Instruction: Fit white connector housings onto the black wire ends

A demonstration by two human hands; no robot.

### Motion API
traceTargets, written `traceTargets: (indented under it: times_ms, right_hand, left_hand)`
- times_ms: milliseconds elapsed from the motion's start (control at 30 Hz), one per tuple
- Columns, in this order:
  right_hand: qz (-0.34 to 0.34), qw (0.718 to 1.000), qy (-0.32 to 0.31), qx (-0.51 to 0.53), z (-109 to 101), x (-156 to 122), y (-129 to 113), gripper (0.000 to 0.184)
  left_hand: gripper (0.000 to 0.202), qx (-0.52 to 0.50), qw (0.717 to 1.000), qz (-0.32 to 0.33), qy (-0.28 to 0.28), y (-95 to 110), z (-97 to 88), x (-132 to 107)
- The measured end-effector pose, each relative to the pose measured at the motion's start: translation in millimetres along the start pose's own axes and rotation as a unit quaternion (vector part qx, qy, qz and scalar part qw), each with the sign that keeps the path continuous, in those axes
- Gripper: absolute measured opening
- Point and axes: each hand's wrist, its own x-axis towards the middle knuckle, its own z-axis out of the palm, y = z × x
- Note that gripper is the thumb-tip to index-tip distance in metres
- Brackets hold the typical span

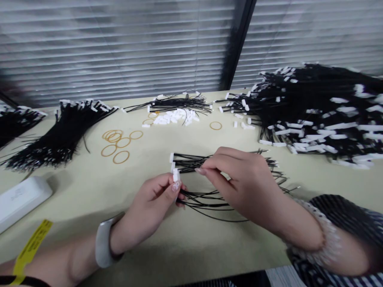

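This was a small wire-assembly workroom, more production workshop than home or office. A long cream workbench (74, 207) carried heaped bundles of black wires (311, 99) tipped with white plastic connectors, a pile of loose white connectors (169, 117) and scattered tan rubber bands (121, 157), with slatted window blinds (113, 48) running behind it.

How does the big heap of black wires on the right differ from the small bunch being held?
The heap of black wires is far bigger than the small bunch. The heap lies piled on the table, while the bunch is gripped by the left hand and right hand. Both have thin black wires with white connectors.
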Motion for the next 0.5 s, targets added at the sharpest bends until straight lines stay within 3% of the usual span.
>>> traceTargets:
  times_ms: [500]
  right_hand:
    - [-0.005,0.999,-0.015,0.030,-2.4,-1.4,-0.2,0.012]
  left_hand:
    - [0.021,0.006,1.000,-0.009,0.006,0.8,-0.5,-3.0]
